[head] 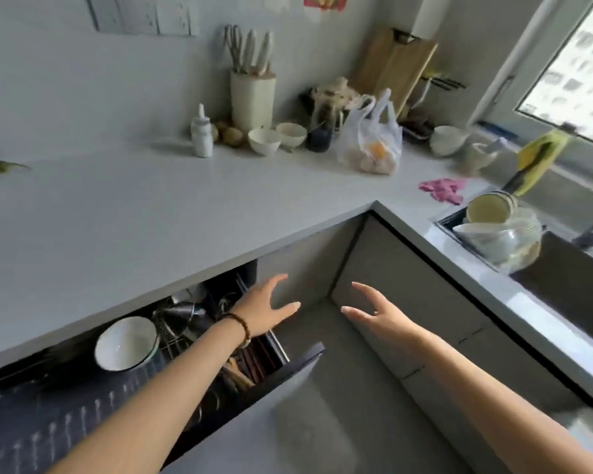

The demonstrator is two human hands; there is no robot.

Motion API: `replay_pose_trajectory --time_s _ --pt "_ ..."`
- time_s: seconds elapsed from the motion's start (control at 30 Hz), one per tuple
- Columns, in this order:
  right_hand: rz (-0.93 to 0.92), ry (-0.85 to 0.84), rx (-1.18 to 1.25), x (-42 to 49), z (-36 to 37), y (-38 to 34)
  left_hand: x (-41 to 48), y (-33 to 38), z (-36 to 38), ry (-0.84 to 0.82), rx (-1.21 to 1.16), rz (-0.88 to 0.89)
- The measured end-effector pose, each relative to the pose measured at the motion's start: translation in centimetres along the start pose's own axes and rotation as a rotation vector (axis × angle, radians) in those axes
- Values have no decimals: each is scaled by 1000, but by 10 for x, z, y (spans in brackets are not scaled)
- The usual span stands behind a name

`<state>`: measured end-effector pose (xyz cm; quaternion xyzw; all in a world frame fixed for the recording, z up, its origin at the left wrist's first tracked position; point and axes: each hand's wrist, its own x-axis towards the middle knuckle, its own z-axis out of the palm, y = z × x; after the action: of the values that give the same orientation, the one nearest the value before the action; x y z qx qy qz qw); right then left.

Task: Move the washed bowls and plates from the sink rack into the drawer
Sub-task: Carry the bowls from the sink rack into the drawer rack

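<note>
The drawer stands open under the tabletop, with one white bowl tilted in its wire rack. The left hand, a bead bracelet on its wrist, hovers over the drawer's right end, fingers spread and empty. The right hand hangs beside it, before the corner cabinet, fingers loose and holding nothing. At far right, stacked bowls and plates lean in the sink rack, well apart from both hands.
</note>
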<state>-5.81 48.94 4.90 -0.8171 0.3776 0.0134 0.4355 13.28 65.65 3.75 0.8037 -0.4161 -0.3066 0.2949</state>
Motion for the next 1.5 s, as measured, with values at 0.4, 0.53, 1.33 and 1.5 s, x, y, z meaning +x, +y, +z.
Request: replay_pose_trajectory --time_s 0.4,0.53,1.33,1.5 --pt "174 317 -119 9 -250 155 195 219 128 -57 542 387" --pt "250 360 -74 38 -306 192 272 259 158 -117 574 440" --pt "225 15 94 243 -446 330 508 334 296 -535 520 253" --pt "242 -72 -71 259 -455 341 518 331 303 -572 431 218"
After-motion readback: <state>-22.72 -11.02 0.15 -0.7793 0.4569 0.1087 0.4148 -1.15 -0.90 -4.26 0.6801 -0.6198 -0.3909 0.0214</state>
